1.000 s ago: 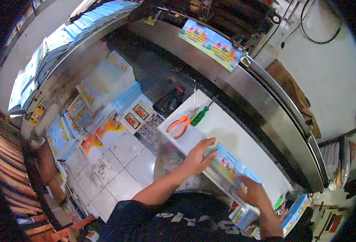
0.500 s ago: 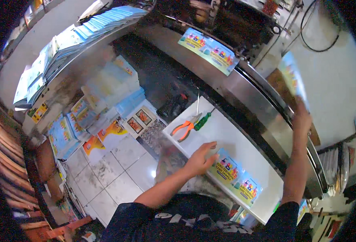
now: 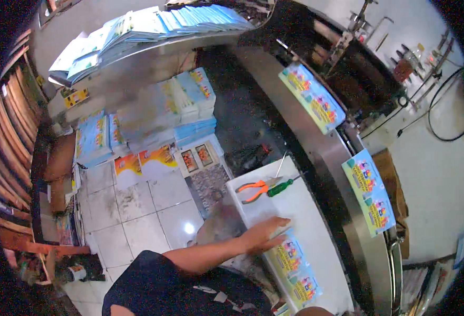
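Note:
My left hand (image 3: 266, 235) reaches over the white tabletop, its fingers stretched out at the upper end of a colourful printed cover sheet (image 3: 291, 267). The hand is slightly blurred. Of my right arm (image 3: 314, 312) only a bit of skin shows at the lower edge; the hand itself is out of the picture. One more printed sheet (image 3: 370, 192) lies tilted on the right part of the metal machine edge. Farther up that edge rests another like it (image 3: 312, 97).
Pliers with orange handles (image 3: 255, 190) and a green-handled screwdriver (image 3: 281, 187) lie on the white tabletop (image 3: 316, 226). Stacks of printed sheets (image 3: 192, 97) stand at the left beyond the tiled floor (image 3: 137, 221). A long row of booklets (image 3: 153, 26) fills the ledge above; dark machinery (image 3: 342, 58) stands at the back right.
The sheet my right hand held up now lies on the metal edge, and that hand has dropped out of view. My left hand stays by the tabletop sheet; the whole view has turned.

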Available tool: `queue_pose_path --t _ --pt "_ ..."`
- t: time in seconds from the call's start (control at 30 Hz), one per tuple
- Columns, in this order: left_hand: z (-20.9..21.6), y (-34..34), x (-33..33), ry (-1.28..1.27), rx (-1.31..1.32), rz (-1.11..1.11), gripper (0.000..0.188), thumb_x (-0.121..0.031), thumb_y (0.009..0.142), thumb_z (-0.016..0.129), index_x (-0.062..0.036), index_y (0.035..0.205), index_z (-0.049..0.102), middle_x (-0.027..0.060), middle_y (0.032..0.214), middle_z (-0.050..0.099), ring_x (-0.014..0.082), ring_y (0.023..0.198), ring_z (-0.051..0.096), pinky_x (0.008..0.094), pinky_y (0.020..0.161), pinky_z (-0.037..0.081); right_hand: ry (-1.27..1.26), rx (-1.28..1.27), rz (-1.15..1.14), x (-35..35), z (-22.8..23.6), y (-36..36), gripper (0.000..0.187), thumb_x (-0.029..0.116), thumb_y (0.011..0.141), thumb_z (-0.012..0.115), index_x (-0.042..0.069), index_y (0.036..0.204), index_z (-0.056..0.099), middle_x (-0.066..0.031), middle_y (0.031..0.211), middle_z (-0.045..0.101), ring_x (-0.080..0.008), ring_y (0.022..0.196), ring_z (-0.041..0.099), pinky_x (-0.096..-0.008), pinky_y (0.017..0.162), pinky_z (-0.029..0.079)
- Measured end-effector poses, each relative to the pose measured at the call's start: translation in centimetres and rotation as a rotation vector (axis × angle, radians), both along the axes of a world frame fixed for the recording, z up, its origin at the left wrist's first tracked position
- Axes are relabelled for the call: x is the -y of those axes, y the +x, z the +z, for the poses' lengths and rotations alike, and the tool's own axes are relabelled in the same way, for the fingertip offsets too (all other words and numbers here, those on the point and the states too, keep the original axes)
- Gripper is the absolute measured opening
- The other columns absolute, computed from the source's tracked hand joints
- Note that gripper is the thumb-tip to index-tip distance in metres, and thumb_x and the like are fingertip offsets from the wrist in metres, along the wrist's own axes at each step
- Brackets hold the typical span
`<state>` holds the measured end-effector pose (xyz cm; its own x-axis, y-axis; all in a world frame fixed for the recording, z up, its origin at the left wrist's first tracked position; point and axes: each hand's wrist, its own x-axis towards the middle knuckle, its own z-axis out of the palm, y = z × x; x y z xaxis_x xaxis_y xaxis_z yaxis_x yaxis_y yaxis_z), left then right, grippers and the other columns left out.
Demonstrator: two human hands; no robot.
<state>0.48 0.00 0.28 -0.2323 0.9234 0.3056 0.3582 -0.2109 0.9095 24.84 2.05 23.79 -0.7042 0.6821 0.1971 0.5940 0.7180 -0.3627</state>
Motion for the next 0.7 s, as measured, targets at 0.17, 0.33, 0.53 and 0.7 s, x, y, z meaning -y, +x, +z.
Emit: queue_pose_path --t 0.17,0.33,0.53,0.7 --pt "-0.2 -0.5 -0.4 -0.004 -0.014 0.021 0.057 -0.034 0.094 0.055 0.0045 0.134 0.045 0.0250 0.131 0.050 0.0376 0.123 0.049 0.0421 0.106 0.038 -0.007 0.057 0.034 0.6 -0.4 -1.0 0.033 0.024 0.087 0.066 0.005 0.114 0.064 -0.0202 0.115 0.062 -0.0348 0.106 0.059 -0.0412 0.094 0.045" --pt "1.0 -0.8 -0.4 -0.001 0.044 -0.012 0.055 -0.034 0.094 0.057 0.0040 0.133 0.047 0.0241 0.132 0.051 0.0377 0.125 0.049 0.0430 0.107 0.038 -0.032 0.077 0.032 1.2 -0.5 -1.0 0.039 0.025 0.086 0.066 0.003 0.118 0.061 -0.0208 0.121 0.058 -0.0354 0.111 0.055 -0.0418 0.098 0.042" --pt "0.9 -0.9 -0.1 -0.036 0.102 -0.037 0.056 -0.036 0.093 0.058 0.0038 0.132 0.048 0.0248 0.133 0.051 0.0385 0.125 0.049 0.0434 0.107 0.038 -0.050 0.100 0.039 1.5 -1.0 -1.4 0.046 0.026 0.086 0.067 0.002 0.123 0.057 -0.0214 0.127 0.054 -0.0362 0.118 0.051 -0.0424 0.102 0.039" --pt "1.0 -1.0 -0.4 0.008 0.083 -0.041 0.057 -0.037 0.094 0.057 0.0028 0.133 0.047 0.0242 0.132 0.051 0.0384 0.125 0.049 0.0429 0.107 0.038 -0.058 0.114 0.036 1.9 -0.8 -1.4 0.052 0.028 0.085 0.067 0.000 0.127 0.053 -0.0220 0.132 0.050 -0.0368 0.123 0.047 -0.0430 0.105 0.036"
